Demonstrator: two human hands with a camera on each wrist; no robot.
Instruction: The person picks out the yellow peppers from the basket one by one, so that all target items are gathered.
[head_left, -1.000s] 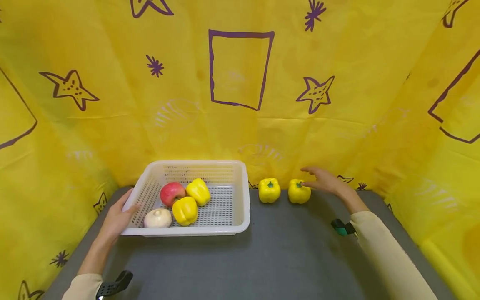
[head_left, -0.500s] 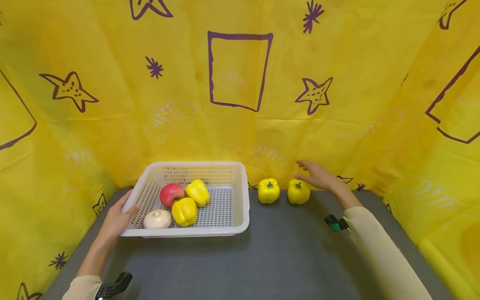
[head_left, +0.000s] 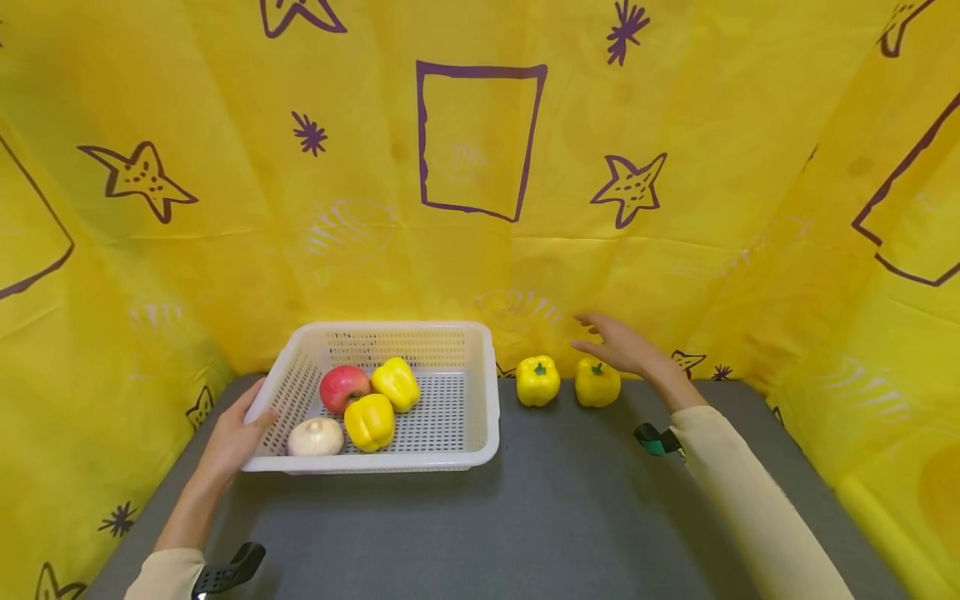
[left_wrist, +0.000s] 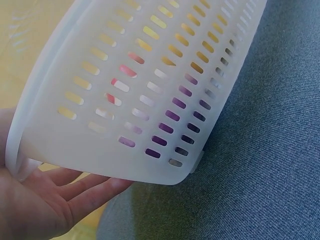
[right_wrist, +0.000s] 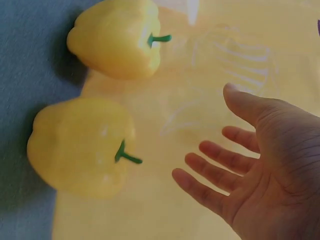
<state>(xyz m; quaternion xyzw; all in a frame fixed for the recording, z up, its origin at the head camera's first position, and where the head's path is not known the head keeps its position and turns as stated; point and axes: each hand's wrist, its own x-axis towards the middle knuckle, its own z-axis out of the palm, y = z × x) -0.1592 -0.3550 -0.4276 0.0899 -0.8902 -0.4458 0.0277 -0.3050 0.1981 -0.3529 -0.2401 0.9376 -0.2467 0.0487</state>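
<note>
Basket (head_left: pixel 491 417) in left hand (head_left: pixel 232 437), right hand (head_left: pixel 621 346) spread

Thumb and fingers clamp its left rim; the right hand stays clear, fingers apart, just above two upright yellow peppers (head_left: pixel 537 382) (head_left: pixel 597 388) beside the basket on the gray table (head_left: pixel 540 517). Inside lie two more peppers (head_left: pixel 370 422) (head_left: pixel 396 385), a red apple (head_left: pixel 343 388), a pale round vegetable (head_left: pixel 315 437).
</note>
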